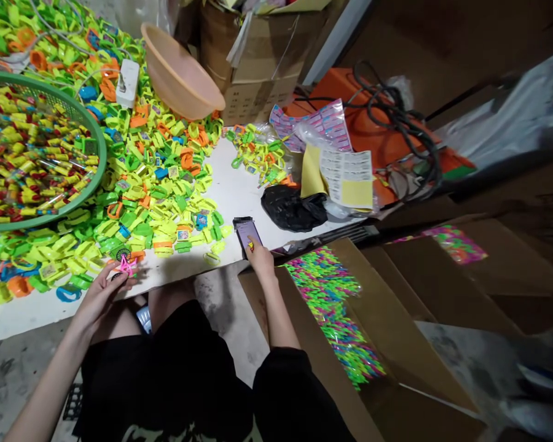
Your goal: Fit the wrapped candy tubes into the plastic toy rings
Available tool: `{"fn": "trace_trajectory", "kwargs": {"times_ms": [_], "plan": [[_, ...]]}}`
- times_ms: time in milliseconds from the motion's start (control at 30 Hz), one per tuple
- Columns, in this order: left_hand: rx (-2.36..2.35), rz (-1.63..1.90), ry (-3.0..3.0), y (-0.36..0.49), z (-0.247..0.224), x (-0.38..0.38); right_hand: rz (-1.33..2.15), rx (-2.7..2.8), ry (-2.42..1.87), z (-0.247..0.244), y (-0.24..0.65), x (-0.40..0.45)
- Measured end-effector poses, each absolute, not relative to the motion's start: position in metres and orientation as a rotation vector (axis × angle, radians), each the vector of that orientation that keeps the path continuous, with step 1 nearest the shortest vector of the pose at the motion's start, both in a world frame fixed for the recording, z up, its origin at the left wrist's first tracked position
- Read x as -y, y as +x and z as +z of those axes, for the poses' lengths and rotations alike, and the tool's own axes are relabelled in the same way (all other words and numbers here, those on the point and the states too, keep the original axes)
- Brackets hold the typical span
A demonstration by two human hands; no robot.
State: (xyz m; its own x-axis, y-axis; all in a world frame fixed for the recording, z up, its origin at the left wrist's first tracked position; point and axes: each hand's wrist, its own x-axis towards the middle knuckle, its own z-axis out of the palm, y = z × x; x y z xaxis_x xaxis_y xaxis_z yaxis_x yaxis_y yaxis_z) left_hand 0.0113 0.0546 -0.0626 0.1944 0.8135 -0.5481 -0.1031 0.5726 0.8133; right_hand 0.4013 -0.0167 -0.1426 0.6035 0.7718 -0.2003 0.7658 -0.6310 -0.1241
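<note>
My left hand (pixel 102 293) is closed at the table's front edge, with a small pink toy bicycle (pixel 126 265) with black wheels between its fingertips. Beyond it spreads a pile of yellow, green, orange and blue plastic toy watches (pixel 166 215). To the right, my right hand (pixel 262 261) reaches over a smartphone (pixel 245 231) lying on the white table (pixel 221 169), one finger at its lit screen. A small yellow-and-red piece (pixel 251 246) shows in that hand's fingers; its exact kind is too small to make out.
A green basket (pixel 102 153) of small yellow-and-red pieces stands left. Behind are a tilted peach basin (pixel 179 70), a white power strip (pixel 127 84) and a cardboard box (pixel 262 61). A black plastic bag (pixel 292 209) lies right, above an open carton (pixel 373 307) of colourful packets.
</note>
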Motion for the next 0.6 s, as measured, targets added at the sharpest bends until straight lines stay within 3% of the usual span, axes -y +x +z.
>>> {"fn": "trace_trajectory", "kwargs": {"times_ms": [600], "plan": [[-1.278,0.713,0.718,0.000,-0.065,-0.055,0.189,1.168,-2.727,-0.146,0.409,0.016]]}}
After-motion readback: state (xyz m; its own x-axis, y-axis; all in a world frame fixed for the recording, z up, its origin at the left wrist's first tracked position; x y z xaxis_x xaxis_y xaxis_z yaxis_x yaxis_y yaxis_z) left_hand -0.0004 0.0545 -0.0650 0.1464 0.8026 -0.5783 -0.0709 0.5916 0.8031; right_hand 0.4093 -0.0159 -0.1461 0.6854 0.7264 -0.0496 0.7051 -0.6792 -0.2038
